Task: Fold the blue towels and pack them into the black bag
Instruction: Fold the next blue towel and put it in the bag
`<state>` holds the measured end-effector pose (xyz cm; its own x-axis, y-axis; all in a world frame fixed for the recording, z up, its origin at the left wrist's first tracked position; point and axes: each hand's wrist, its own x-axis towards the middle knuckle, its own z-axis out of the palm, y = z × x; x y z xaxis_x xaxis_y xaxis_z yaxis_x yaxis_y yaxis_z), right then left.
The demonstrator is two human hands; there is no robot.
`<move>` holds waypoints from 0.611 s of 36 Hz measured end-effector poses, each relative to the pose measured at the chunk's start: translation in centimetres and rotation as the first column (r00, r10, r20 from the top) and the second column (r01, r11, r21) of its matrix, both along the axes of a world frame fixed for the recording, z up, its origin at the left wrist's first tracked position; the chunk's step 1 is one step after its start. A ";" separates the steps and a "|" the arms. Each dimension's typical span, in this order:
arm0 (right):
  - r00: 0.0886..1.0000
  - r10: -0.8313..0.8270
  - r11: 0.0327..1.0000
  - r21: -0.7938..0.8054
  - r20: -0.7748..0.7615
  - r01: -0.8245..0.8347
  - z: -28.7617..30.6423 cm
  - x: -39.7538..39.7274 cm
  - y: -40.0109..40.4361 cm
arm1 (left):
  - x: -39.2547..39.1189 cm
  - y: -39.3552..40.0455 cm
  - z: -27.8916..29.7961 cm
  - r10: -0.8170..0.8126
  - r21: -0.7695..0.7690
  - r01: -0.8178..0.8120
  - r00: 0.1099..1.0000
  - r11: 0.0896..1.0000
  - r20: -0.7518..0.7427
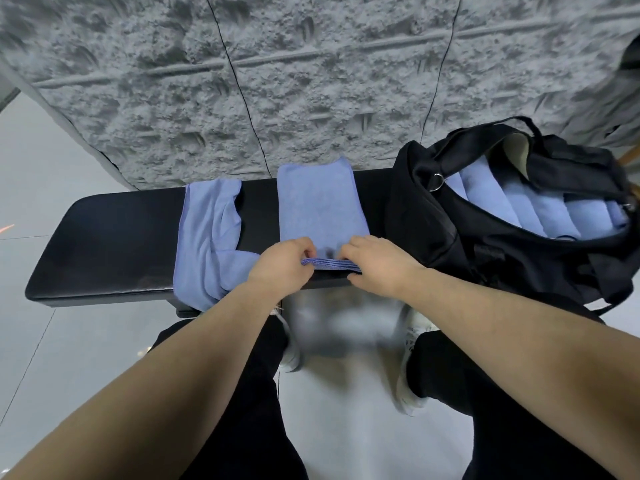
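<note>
black bench (pixel 114 244) runs left to right | black bag (pixel 502 216) gapes at its right end, blue rolls inside | folded blue towel (pixel 318 206) lies mid-bench, long axis front to back | loose towel (pixel 207 237) just left, draped over front edge | left hand (pixel 284 268) and right hand (pixel 381 265) both pinch the folded towel's near edge

The towel (pixel 320 202) I'm pinching is soft matt cloth, kind of a fine fuzzy microfiber look, with a ribbed stitched hem along the near edge. The loose towel (pixel 207 237) left of center is the same stuff, just rumpled. The bench (pixel 104 244) looks like smooth black faux leather with a slight sheen. The bag (pixel 485 244) at the right of the frame is matt black woven fabric, with a small shiny metal ring (pixel 438 177) near its opening and a pale lining inside. The wall (pixel 277 81) across the top is rough, pitted grey stone texture. The floor (pixel 41 174) on the left is smooth, glossy grey tile.
</note>
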<state>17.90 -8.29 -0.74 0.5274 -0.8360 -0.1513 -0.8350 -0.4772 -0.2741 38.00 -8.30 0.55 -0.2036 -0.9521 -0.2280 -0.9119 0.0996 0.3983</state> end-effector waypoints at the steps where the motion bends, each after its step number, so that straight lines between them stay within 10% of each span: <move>1: 0.999 -0.014 0.999 0.030 0.029 0.013 0.1 -0.1 -0.2 | 0.2 -0.2 0.0 0.000 0.002 0.000 1.000 1.000 -0.010; 22: 0.970 -0.208 0.955 0.239 0.123 0.174 0.6 -1.2 -2.4 | 2.2 -2.3 0.6 -0.064 0.214 0.070 0.997 0.974 -0.035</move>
